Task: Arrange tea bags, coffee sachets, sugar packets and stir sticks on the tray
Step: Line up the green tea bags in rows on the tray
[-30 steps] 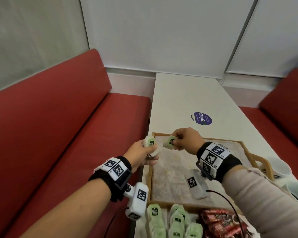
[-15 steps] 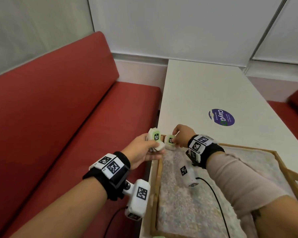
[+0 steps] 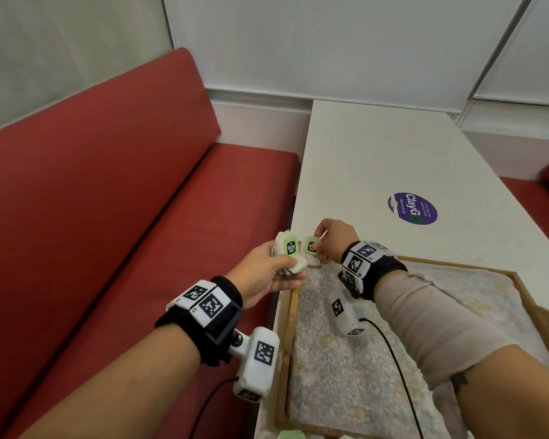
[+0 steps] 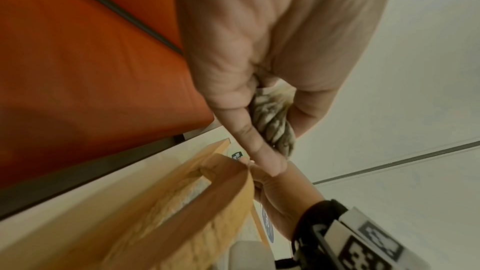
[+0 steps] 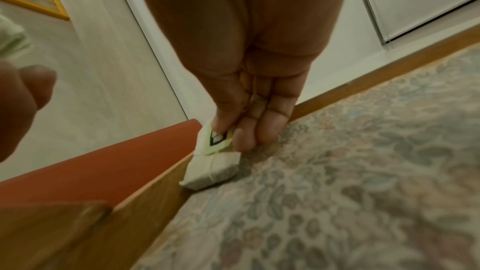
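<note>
My left hand (image 3: 282, 267) grips a small stack of white tea bags (image 3: 289, 253) with green tags, just off the tray's far left corner. In the left wrist view its fingers (image 4: 249, 130) are curled round that stack (image 4: 272, 126). My right hand (image 3: 319, 248) pinches the green tag of one tea bag (image 3: 311, 248). In the right wrist view that tea bag (image 5: 215, 169) rests on the floral liner in the tray corner, with the fingertips (image 5: 221, 128) on its tag. The wooden tray (image 3: 287, 343) lies on the white table.
A red bench (image 3: 108, 248) runs along the table's left side. A purple round sticker (image 3: 412, 208) lies on the white table (image 3: 377, 147) beyond the tray. Pale green packets (image 3: 290, 435) show at the bottom edge. A cable (image 3: 393, 359) trails across the tray liner.
Both hands have moved to the tray's far left corner. The right hand has lowered its tea bag onto the liner there. The head view has swung left.
</note>
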`<action>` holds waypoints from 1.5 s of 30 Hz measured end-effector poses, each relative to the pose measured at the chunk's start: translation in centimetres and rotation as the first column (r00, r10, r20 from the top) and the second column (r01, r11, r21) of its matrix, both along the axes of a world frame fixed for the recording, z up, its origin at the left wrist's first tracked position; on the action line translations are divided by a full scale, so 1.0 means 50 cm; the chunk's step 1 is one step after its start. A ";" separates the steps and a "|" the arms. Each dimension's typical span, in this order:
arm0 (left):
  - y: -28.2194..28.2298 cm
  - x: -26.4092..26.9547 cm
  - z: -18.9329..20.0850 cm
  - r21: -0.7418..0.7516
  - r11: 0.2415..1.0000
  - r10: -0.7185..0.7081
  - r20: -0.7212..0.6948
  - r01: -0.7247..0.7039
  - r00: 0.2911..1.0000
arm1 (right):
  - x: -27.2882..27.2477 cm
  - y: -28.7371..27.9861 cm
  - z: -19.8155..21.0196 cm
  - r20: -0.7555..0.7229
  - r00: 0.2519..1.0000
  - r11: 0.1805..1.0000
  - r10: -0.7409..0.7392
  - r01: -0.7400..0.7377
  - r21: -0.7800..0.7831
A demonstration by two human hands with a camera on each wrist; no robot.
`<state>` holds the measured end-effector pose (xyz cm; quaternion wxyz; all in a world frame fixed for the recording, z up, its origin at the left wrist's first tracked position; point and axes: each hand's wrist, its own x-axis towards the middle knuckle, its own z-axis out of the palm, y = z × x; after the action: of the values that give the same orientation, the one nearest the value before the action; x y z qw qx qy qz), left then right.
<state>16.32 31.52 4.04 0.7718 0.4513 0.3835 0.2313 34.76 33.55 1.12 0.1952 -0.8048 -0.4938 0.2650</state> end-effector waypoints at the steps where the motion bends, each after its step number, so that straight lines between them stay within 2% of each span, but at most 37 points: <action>1: 0.000 -0.001 0.000 -0.002 1.000 0.002 0.003 -0.002 1.000 | -0.002 0.001 0.001 0.002 1.000 1.000 -0.005 0.005 -0.002; 7: -0.002 -0.005 0.001 0.005 1.000 -0.005 0.009 0.005 1.000 | -0.005 0.004 -0.003 0.043 0.998 0.998 -0.049 0.050 -0.022; 11: 0.001 -0.007 0.002 0.021 1.000 -0.008 0.011 0.007 1.000 | 0.002 -0.014 0.018 0.135 0.991 1.000 -0.011 0.008 0.023; 12: 0.002 -0.007 0.003 0.027 1.000 -0.009 0.010 0.009 1.000 | 0.001 -0.021 0.027 0.108 0.994 0.998 0.001 -0.007 0.058; 14: 0.006 -0.007 0.003 0.041 0.999 -0.003 0.008 0.003 1.000 | -0.005 -0.044 0.052 -0.038 0.996 0.990 0.080 -0.074 0.123; 17: 0.010 -0.004 0.001 0.061 0.998 0.004 0.001 -0.004 1.000 | -0.022 -0.086 0.092 -0.249 0.935 0.968 0.251 -0.236 0.091; 19: 0.010 -0.001 -0.002 0.070 0.997 0.010 -0.019 -0.009 1.000 | -0.030 -0.105 0.104 -0.299 0.900 0.948 0.317 -0.314 0.060; 21: 0.010 0.002 -0.003 0.074 0.997 0.013 -0.032 -0.011 0.999 | -0.032 -0.111 0.100 -0.328 0.888 0.946 0.322 -0.316 0.071; 26: 0.008 0.004 -0.003 0.094 0.995 -0.016 -0.015 0.017 1.000 | -0.031 -0.111 0.090 -0.493 0.840 0.974 0.226 -0.201 0.104; 29: 0.010 0.003 -0.001 0.113 0.993 -0.021 -0.021 0.023 1.000 | -0.027 -0.109 0.085 -0.495 0.846 0.980 0.199 -0.177 0.091; 31: 0.015 0.003 -0.003 0.125 0.992 0.033 -0.032 -0.029 0.999 | -0.022 -0.105 0.077 -0.486 0.865 0.991 0.123 -0.083 0.103; 34: 0.025 -0.001 -0.011 0.102 0.985 0.144 -0.035 -0.140 0.989 | -0.009 -0.100 0.057 -0.515 0.857 0.991 -0.036 0.096 0.092; 40: 0.036 -0.011 -0.026 0.074 0.982 0.175 -0.031 -0.172 0.984 | -0.013 -0.087 0.017 -0.507 0.830 0.973 -0.231 0.183 -0.144; 45: 0.038 -0.014 -0.028 0.076 0.984 0.164 -0.032 -0.161 0.986 | -0.029 -0.077 0.001 -0.532 0.767 0.928 -0.359 0.230 -0.294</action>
<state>15.63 33.39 2.66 0.7258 0.4507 0.4250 0.2989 33.29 29.70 1.15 0.2882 -0.7701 -0.2470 0.5128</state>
